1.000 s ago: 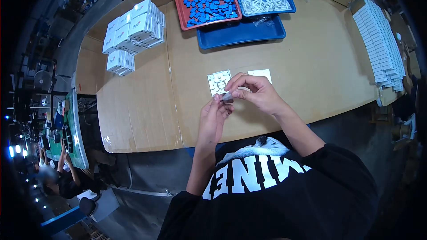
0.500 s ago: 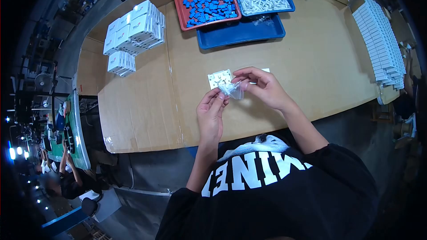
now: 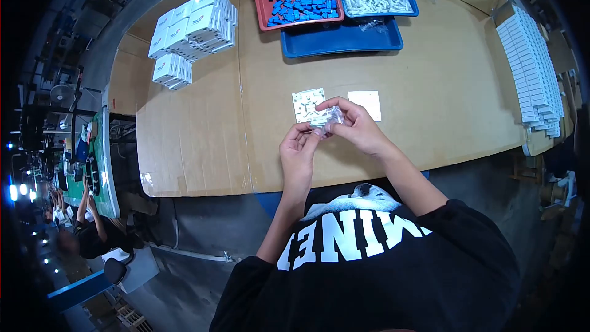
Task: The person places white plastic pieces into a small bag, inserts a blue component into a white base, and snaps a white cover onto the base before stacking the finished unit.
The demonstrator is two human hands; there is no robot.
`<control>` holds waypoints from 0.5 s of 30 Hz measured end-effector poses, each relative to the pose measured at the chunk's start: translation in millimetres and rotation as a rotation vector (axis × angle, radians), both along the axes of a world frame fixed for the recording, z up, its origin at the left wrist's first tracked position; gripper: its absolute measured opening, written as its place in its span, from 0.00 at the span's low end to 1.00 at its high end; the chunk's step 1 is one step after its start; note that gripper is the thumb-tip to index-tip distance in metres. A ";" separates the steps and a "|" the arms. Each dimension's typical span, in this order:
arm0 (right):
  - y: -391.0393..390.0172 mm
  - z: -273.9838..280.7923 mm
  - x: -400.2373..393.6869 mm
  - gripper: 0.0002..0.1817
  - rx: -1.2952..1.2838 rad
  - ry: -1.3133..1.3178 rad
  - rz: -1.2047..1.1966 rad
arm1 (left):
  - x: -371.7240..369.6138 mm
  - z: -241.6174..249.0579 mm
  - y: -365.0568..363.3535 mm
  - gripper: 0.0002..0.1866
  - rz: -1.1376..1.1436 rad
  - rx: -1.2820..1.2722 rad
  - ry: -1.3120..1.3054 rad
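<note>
Between my two hands is a small clear plastic bag [image 3: 332,117] with whitish contents that I cannot make out. My left hand [image 3: 300,149] pinches its lower left side between thumb and fingers. My right hand [image 3: 359,129] is closed on its right side, the fingers bent over the top. Just beyond the bag, a white square plate [image 3: 302,104] with raised fittings lies on the cardboard, partly hidden by my fingers. A flat white rectangle [image 3: 370,103], perhaps a card, lies to the right, behind my right hand.
A red tray [image 3: 263,6] of blue plastic parts and a blue tray [image 3: 410,7] of slim white pieces rest over another blue tray [image 3: 344,46]. White boxes [image 3: 190,27] are stacked at left, white plates [image 3: 527,67] at right. Another person [image 3: 98,233] sits far left.
The right hand has closed in on the bag, which now looks bunched up between both hands. The white rectangle shows more fully. The whole view has shifted slightly.
</note>
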State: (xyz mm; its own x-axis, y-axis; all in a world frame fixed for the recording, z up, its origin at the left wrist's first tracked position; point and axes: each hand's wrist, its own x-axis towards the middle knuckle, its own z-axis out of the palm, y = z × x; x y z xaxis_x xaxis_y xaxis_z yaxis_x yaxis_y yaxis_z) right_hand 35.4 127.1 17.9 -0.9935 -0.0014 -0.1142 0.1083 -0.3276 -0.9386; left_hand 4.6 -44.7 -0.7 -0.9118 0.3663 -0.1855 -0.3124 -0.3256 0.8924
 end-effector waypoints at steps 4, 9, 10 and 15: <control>-8.6 -12.7 0.7 0.16 -0.081 -0.075 -0.062 | 0.5 8.6 1.8 0.08 0.035 -0.002 0.008; -7.2 -4.2 1.9 0.14 -0.014 -0.054 -0.051 | -6.2 -4.2 -8.1 0.08 0.022 -0.056 0.003; -4.2 -3.2 1.1 0.14 -0.068 -0.083 -0.016 | -7.7 -6.1 -10.3 0.08 0.000 -0.071 -0.009; 0.6 -5.4 2.1 0.13 -0.112 -0.125 -0.027 | -5.7 4.9 -11.3 0.13 0.021 0.043 -0.055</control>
State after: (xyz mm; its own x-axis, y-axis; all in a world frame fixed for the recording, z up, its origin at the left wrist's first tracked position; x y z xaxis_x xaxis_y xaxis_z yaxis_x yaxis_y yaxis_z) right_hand 37.5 127.6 12.5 -0.9715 0.0060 -0.2370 0.2111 -0.4339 -0.8759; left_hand -1.1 -56.0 4.1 -0.9084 0.3559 -0.2196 -0.3529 -0.3706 0.8591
